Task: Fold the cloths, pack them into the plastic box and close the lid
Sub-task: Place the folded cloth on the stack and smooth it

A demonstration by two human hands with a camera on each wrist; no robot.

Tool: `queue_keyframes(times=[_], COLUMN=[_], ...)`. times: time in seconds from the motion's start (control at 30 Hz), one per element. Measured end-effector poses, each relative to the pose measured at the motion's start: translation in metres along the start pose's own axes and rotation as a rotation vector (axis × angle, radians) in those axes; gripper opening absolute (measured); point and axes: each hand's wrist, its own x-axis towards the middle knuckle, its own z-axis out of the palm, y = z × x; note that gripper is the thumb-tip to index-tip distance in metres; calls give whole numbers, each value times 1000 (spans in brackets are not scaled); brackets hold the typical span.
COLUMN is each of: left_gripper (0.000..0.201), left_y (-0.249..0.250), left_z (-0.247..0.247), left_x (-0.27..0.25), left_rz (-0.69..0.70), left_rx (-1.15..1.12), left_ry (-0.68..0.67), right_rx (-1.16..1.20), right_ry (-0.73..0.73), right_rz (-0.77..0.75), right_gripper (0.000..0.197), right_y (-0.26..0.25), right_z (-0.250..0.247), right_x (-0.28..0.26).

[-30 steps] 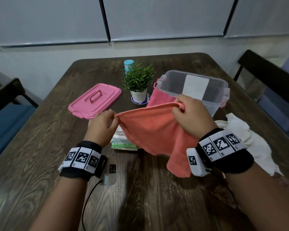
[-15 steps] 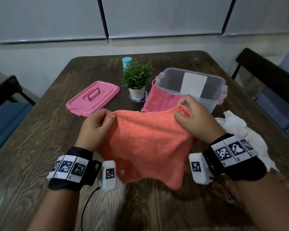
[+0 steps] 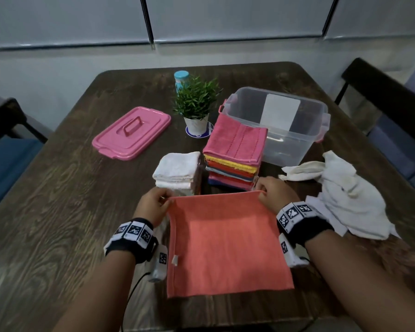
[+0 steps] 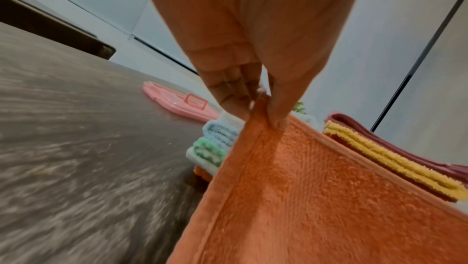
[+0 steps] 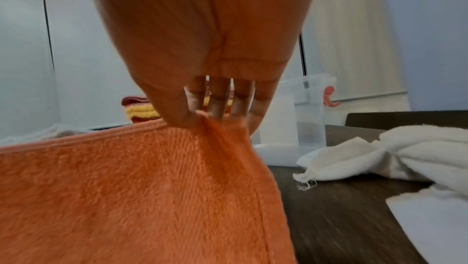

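Observation:
An orange cloth [image 3: 228,243] lies spread flat on the table in front of me. My left hand [image 3: 153,202] pinches its far left corner between thumb and fingers [image 4: 276,116]. My right hand [image 3: 271,192] pinches the far right corner [image 5: 202,120]. Behind it stand a stack of folded coloured cloths [image 3: 235,154] with a pink one on top, and a smaller stack of folded white cloths [image 3: 177,168]. The clear plastic box [image 3: 285,125] stands open at the back right. Its pink lid [image 3: 132,133] lies at the back left.
Crumpled white cloths [image 3: 340,195] lie to the right of my right hand. A small potted plant [image 3: 197,104] and a blue-capped bottle [image 3: 181,79] stand at the back centre. Dark chairs [image 3: 388,97] flank the wooden table [image 3: 58,212].
The orange cloth was held up in the air; both hands have lowered it and spread it flat on the table, still pinching its far corners.

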Motion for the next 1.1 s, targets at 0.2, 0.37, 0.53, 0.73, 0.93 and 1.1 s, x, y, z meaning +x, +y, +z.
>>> queue_keyframes(times=[0.2,0.37,0.53,0.73,0.93,1.1], left_gripper=[8,20,23,27,34,36], left_y=[-13,-21,-25,-8,-3,0], left_z=[17,41,41,24,14,17], left_x=[-15,-28,-21,-3,-2,-22], left_rz=[-81,-357,-387,-255,-187,-331], left_rx=[90,-265,-527,-609,-591,-677], left_ry=[-11,-119,-21,9,24,-14], right_rx=[-28,-91,25,247,311,330], right_ry=[-94,-265,-246,33,220,21], right_rz=[153,310,386,351,227,332], right_gripper=[16,26,36,26,21,37], right_y=[15,24,23,17,10,19], right_z=[18,35,36,16,8,16], right_x=[-4,-8,-2,13,7,-10])
